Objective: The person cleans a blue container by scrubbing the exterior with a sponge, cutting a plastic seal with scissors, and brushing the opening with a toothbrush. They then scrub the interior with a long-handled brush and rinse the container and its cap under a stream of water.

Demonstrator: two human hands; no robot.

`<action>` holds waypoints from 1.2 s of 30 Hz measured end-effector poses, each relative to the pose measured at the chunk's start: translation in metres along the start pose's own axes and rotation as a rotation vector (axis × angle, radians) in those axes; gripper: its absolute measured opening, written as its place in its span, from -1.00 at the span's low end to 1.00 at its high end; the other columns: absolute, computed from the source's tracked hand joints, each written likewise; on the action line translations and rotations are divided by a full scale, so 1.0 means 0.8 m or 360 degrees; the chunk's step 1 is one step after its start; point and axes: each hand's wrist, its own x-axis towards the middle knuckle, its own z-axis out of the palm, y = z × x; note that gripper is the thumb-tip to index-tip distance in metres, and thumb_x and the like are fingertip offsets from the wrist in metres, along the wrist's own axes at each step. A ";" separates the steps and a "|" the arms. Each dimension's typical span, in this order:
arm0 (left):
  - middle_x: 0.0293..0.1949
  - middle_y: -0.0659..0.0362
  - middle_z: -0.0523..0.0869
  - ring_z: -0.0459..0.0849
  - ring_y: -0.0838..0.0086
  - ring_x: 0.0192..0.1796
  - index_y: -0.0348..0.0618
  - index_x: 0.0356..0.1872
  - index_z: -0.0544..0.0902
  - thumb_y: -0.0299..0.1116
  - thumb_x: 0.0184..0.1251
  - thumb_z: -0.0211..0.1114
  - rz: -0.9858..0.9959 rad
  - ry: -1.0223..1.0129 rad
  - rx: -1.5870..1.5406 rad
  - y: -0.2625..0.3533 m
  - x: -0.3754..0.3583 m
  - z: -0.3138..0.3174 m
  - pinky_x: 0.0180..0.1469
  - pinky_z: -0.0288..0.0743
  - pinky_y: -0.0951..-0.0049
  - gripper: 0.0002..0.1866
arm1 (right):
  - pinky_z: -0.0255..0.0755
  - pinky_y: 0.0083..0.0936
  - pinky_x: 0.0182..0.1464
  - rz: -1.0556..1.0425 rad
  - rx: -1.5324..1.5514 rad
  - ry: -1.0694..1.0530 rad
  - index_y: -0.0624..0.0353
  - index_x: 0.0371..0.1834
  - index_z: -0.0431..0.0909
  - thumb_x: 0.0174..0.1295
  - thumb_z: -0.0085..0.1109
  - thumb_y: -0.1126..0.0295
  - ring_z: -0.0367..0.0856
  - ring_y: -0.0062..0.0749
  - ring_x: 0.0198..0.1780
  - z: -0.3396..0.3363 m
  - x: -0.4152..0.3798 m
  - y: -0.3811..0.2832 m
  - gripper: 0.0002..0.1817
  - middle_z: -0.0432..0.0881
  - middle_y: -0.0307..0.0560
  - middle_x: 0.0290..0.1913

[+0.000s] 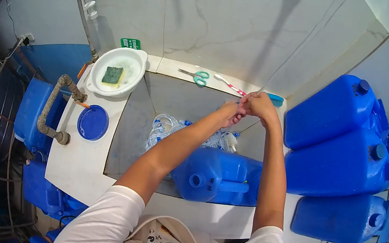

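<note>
My left hand (231, 115) and my right hand (256, 105) meet above the back right part of the grey sink basin (169, 88). The fingers of both are bent together, and whatever is between them is too small to make out. Just behind them on the white ledge lie a red and white toothbrush (229, 84), a teal-handled object (275, 99) and scissors (200, 77) with green handles. Beneath my forearms, an uncapped blue jug (207, 173) lies in the basin, beside a heap of clear and blue plastic pieces (166, 126).
A white bowl (132, 83) of suds holds a green and yellow sponge (112, 75). Near it are a blue lid (93, 122), a pump bottle (99, 31) and a curved pipe (47, 106). Large blue containers (337, 166) stand at the right; more are at the lower left.
</note>
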 end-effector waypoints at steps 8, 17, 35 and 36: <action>-0.30 0.24 0.62 0.55 0.57 -0.43 -0.06 -0.08 0.47 -0.38 0.37 -0.05 0.0225 0.0121 -0.0079 0.027 -0.020 0.035 -0.42 0.47 0.58 -0.82 | 0.56 -0.59 -0.36 -0.0095 -0.0044 0.0069 0.35 -0.37 0.51 0.15 -0.13 0.49 0.61 -0.46 -0.48 -0.011 -0.002 -0.009 -0.81 0.59 -0.05 -0.45; -0.16 0.28 0.57 0.53 0.49 -0.14 -0.06 0.17 0.39 -0.25 0.35 0.03 0.0274 0.0136 0.0478 0.042 -0.075 0.040 -0.08 0.47 0.38 -0.61 | 0.58 -0.55 -0.20 -0.0081 0.0257 0.0091 0.35 -0.26 0.48 0.18 -0.09 0.48 0.62 -0.42 -0.36 -0.016 -0.017 -0.028 -0.82 0.59 -0.04 -0.37; -0.44 -0.14 0.63 0.62 0.02 -0.38 -0.41 -0.27 0.56 -0.09 0.12 0.31 0.0923 0.0134 0.2225 -0.066 -0.360 0.027 -0.32 0.48 0.28 -0.54 | 0.44 -0.35 -0.03 -0.0310 -0.0422 0.0382 0.34 -0.15 0.59 0.12 -0.06 0.41 0.63 -0.05 -0.14 0.107 -0.111 0.159 -0.68 0.63 0.26 -0.23; -0.53 -0.07 0.61 0.61 0.09 -0.49 -0.40 -0.33 0.55 -0.09 0.14 0.30 0.0952 0.0277 0.2251 -0.070 -0.358 0.031 -0.40 0.48 0.30 -0.56 | 0.44 -0.35 -0.03 -0.0307 -0.0422 0.0382 0.34 -0.15 0.59 0.12 -0.06 0.41 0.63 -0.05 -0.14 0.109 -0.117 0.157 -0.68 0.63 0.26 -0.23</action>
